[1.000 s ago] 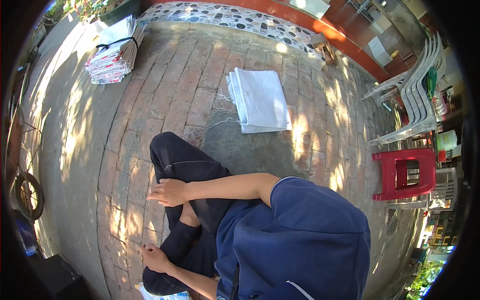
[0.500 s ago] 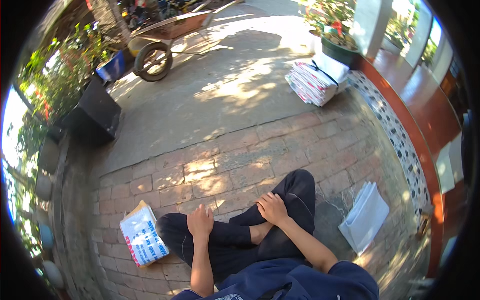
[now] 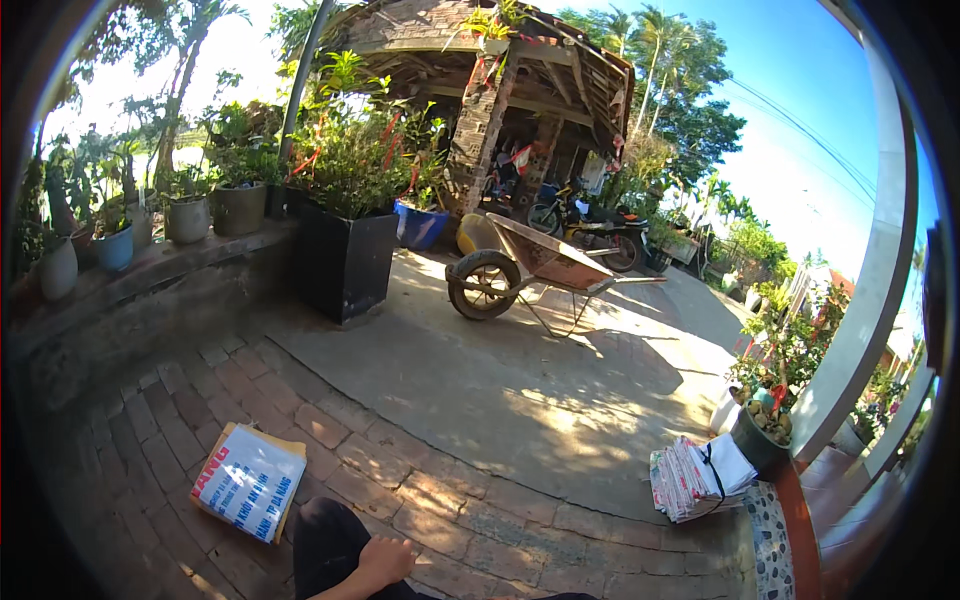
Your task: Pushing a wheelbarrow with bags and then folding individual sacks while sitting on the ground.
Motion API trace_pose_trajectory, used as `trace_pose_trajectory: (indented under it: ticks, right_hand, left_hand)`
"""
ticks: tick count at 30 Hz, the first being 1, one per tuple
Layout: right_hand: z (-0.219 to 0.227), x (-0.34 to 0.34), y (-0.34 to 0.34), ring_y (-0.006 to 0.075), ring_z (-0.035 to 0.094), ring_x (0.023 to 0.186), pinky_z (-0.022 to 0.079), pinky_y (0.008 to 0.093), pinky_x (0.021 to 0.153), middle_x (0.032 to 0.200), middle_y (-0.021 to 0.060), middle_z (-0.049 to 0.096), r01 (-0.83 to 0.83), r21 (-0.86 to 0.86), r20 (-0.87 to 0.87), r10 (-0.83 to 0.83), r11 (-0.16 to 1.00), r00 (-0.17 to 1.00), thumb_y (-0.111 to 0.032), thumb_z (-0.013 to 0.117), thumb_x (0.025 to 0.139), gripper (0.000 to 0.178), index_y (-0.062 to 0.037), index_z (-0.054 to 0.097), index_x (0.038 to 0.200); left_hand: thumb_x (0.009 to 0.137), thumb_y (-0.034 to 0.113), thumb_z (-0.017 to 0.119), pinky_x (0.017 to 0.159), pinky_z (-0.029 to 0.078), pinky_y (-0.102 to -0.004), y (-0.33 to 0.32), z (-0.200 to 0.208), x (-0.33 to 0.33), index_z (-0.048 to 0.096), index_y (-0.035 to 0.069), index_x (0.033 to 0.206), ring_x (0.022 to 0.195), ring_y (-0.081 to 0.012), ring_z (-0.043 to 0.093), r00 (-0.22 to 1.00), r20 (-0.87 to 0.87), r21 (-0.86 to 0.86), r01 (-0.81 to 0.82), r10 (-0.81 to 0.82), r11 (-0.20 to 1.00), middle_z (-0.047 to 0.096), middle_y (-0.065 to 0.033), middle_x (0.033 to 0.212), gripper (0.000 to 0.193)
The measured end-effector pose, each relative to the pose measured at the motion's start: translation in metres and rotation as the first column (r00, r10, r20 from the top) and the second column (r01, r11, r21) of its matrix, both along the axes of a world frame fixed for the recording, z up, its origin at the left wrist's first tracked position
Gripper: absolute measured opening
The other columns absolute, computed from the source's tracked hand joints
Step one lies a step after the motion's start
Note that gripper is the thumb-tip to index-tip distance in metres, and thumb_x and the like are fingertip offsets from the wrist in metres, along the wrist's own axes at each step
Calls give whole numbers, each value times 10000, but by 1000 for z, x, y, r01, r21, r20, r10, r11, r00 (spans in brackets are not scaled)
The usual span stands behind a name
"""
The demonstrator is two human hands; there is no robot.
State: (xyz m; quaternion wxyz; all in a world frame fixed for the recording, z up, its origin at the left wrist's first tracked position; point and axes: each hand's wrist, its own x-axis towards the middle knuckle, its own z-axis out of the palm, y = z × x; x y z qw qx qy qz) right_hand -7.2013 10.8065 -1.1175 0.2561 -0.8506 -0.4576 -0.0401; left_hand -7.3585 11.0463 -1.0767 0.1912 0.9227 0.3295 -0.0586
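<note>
My left hand (image 3: 385,562) rests palm down over my bent left leg (image 3: 325,550), its fingers loosely laid out and nothing held. Below the picture's lower edge, my right hand is out of sight. To the left of the leg, on the brick paving, lies a flat folded stack (image 3: 248,482), apparently sacks, white with blue and red print and a tan layer showing at its edge. Farther off at the right sits a thicker bundle of folded white sacks (image 3: 700,482) with red-marked edges and a black strap round it. Neither hand touches these stacks.
A wheelbarrow (image 3: 550,258) stands on the concrete ahead. A black square planter (image 3: 343,262) and a low wall (image 3: 150,290) with potted plants line the left. Behind the bundle are a round plant pot (image 3: 760,440) and a pillar (image 3: 860,330). Motorbikes (image 3: 610,235) stand farther back.
My view has swung up and to the left. The right hand, right leg and the folded white sack at the right have left the picture. My left hand stays on the leg.
</note>
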Motion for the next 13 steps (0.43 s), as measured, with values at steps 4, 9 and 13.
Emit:
trace_pose_trajectory:
  ticks: [4, 9, 13]
  right_hand:
    - [-11, -5, 1, 335, 540, 899, 428, 451, 775, 883, 151, 581, 79, 7, -57, -78, 997, 995, -103, 574, 749, 132, -39, 593, 862]
    - [23, 2, 5, 275, 375, 1226, 268, 476, 999, 1230, 48, 514, -7, -346, -297, -103, 938, 949, -395, 470, 842, 371, -216, 603, 1138]
    - [-24, 14, 3, 195, 498, 1091, 396, 418, 893, 1095, 66, 586, -28, -276, -157, -16, 961, 988, -349, 558, 854, 303, -175, 606, 1098]
  left_hand:
    - [881, 396, 444, 931, 378, -437, 5, 13, 6, 560, 53, 1085, 1000, -285, 592, 975, -182, -91, 114, -129, 989, 634, -169, 1005, 416]
    - [815, 357, 535, 700, 477, -454, -7, 9, 7, 599, 63, 986, 823, -344, 600, 997, 41, 215, 56, -66, 975, 630, -181, 862, 346]
    - [796, 237, 558, 850, 447, -435, -17, 52, 23, 291, 166, 1394, 1040, -345, 546, 974, 151, 274, 125, -171, 953, 520, -146, 1240, 659]
